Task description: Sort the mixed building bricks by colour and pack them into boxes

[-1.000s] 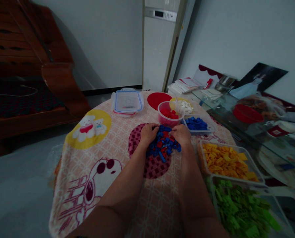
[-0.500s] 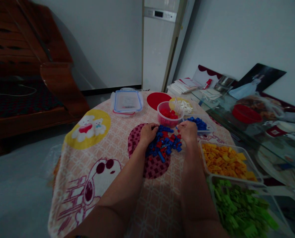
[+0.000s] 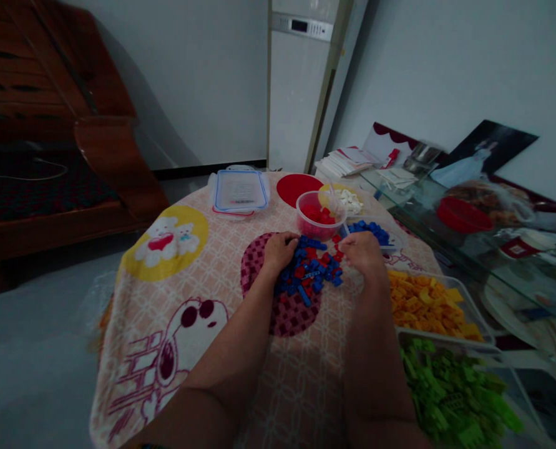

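A loose pile of red and blue building bricks [image 3: 312, 271] lies on the patterned tablecloth. My left hand [image 3: 281, 251] rests at the left edge of the pile, fingers slightly bent and touching the bricks, with no brick seen in its grasp. My right hand [image 3: 362, 251] hovers right of the pile, its thumb and fingers pinched together; whatever is between them is too small to make out. Just behind that hand sits a clear tray of blue bricks [image 3: 369, 232]. A round tub of red bricks [image 3: 319, 215] stands beyond the pile.
Trays of yellow bricks [image 3: 425, 302] and green bricks [image 3: 455, 393] line the right side. White pieces [image 3: 350, 201] lie in a container at the back. Stacked clear lids [image 3: 241, 190] and a red round lid [image 3: 299, 189] lie farther off. A glass table [image 3: 446, 218] adjoins on the right.
My right hand has shifted a little to the right, away from the pile and towards the tray of blue bricks, uncovering some red bricks. My left hand stays where it was.
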Tool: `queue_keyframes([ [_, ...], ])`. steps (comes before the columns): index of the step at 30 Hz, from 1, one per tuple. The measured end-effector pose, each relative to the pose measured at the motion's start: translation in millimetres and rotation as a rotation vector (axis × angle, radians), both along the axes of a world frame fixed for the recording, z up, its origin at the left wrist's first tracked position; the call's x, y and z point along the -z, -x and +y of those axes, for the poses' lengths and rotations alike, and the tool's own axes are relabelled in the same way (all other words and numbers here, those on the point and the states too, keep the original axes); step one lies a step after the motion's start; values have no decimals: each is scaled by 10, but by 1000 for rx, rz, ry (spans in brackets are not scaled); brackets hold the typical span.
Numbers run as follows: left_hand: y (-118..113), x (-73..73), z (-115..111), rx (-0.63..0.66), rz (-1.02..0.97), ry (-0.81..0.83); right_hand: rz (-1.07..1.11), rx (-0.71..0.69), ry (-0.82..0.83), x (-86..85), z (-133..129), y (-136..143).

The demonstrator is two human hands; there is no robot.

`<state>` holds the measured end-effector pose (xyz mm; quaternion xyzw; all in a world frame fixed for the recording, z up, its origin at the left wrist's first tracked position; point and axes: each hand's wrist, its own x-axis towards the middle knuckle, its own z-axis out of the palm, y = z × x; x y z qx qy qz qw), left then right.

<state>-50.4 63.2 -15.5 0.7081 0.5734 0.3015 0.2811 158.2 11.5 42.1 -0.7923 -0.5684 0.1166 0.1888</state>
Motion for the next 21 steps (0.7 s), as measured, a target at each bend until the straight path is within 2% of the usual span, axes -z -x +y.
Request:
queue_keyframes([
  [3,1,-8,-6,-4,-3,10,-12,-90,216,-35,-25,101],
  [6,1,-18,-10,-5,6,15,-29,-105,337,-23,-20,152],
  [15,3,-8,-5,0,-7,-12,-31,-118,267,51,16,194],
  [21,1,27,8,-6,-8,-19,21,-205,199,197,26,136],
])
